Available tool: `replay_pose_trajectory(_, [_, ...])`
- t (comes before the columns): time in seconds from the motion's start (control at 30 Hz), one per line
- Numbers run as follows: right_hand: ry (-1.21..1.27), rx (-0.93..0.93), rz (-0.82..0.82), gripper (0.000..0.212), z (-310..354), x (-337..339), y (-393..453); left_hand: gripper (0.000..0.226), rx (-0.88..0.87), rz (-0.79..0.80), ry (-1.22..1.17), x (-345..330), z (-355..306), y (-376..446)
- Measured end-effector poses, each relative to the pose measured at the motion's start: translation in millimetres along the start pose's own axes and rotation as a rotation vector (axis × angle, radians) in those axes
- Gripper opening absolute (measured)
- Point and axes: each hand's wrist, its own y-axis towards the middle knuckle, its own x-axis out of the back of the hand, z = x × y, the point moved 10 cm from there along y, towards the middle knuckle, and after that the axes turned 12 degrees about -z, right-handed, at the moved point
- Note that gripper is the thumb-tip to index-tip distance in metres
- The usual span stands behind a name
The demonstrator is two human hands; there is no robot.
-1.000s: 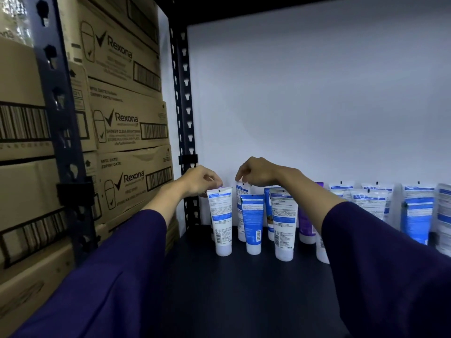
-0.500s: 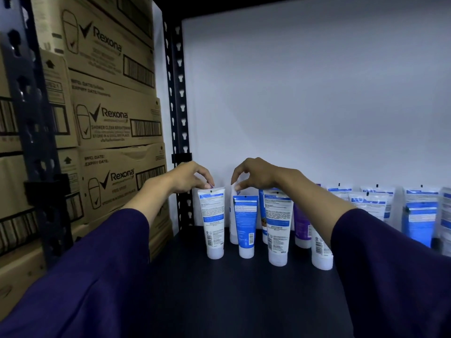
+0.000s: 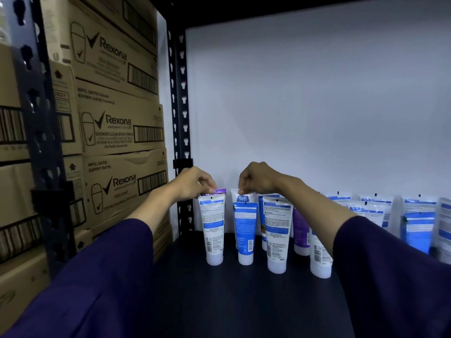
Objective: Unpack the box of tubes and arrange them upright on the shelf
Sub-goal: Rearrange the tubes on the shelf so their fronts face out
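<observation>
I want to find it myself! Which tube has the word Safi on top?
Start at the black shelf post beside the Rexona boxes. Two tubes to its right, behind the blue-backed tube, stands the Safi tube. Only it shows a brand label, and the right hand pinches its top.

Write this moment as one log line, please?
left hand: pinches purple-topped tube | right hand: pinches Safi tube | front tubes: upright on shelf

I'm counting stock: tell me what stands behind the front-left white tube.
Behind the white tube, only a purple crimped top shows, pinched by the left hand. That tube's body and anything further back are covered, so the count there stays unknown.
</observation>
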Motion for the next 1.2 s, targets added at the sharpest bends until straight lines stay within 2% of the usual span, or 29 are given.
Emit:
replay_pose_trajectory(0.2, [-0.011, 0.001, 0.008, 0.016, 2, 2, -1, 0.014, 0.002, 0.012, -0.007, -1, 0, 1])
replay_pose_trajectory(0.37, [0.008, -0.022, -0.071, 0.023, -6, 22, -9, 0.017, -0.003, -0.001, -0.039, 2, -6, 5])
replay_pose_trajectory(0.57, [-0.025, -0.092, -0.162, 0.018, -37, 71, -37, 0.014, -0.11, -0.014, -0.068, 5, -64, 9])
replay_pose_trajectory(0.87, [-0.11, -0.19, -0.079, 0.021, -74, 95, -76, 0.017, -0.195, 0.088, -0.021, -54, -138, 11])
replay_pose_trajectory(1.03, [-0.16, -0.186, -0.01, 0.019, -85, 89, -78, 0.024, -0.164, 0.179, 0.034, -83, -142, 20])
replay_pose_trajectory(1.2, [-0.152, -0.174, -0.044, 0.017, -89, 88, -75, 0.029, -0.133, 0.31, 0.145, -109, -141, 25])
